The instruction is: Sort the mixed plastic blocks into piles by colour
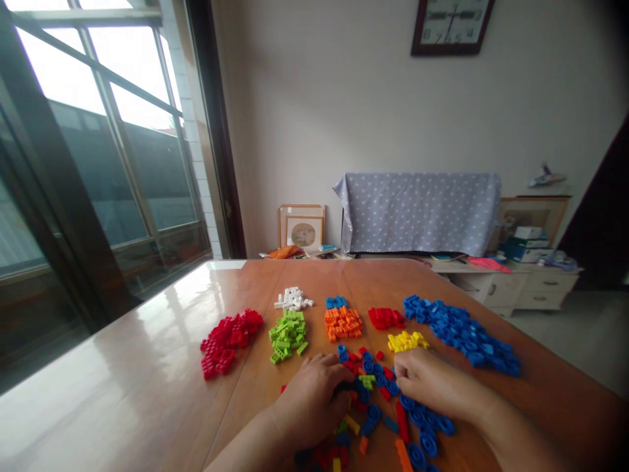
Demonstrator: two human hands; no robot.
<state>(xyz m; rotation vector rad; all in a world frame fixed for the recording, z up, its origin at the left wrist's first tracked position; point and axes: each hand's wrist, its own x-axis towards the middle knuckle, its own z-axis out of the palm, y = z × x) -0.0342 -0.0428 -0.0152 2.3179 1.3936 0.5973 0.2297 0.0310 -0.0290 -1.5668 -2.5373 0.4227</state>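
My left hand (322, 393) rests over the left side of a mixed heap of toy building bricks, its fingers curled down; whatever lies under the fingertips is hidden. My right hand (417, 377) is closed in a fist at the heap's right side, just in front of the yellow bricks (407, 341). Its fingers hide anything inside. Between the hands lie blue round pieces (380, 380), a lime green brick (366, 381) and several red ones. Nearer to me are a long red piece (401, 421), an orange piece (403, 455) and more blue round pieces (428, 442).
Sorted piles lie beyond the heap: dark red bricks (228, 341), lime green bricks (287, 335), white bricks (293, 299), orange bricks (343, 323), small blue bricks (336, 302), red bricks (386, 318) and a large blue pile (462, 331). All stand on a glossy wooden table (162, 373).
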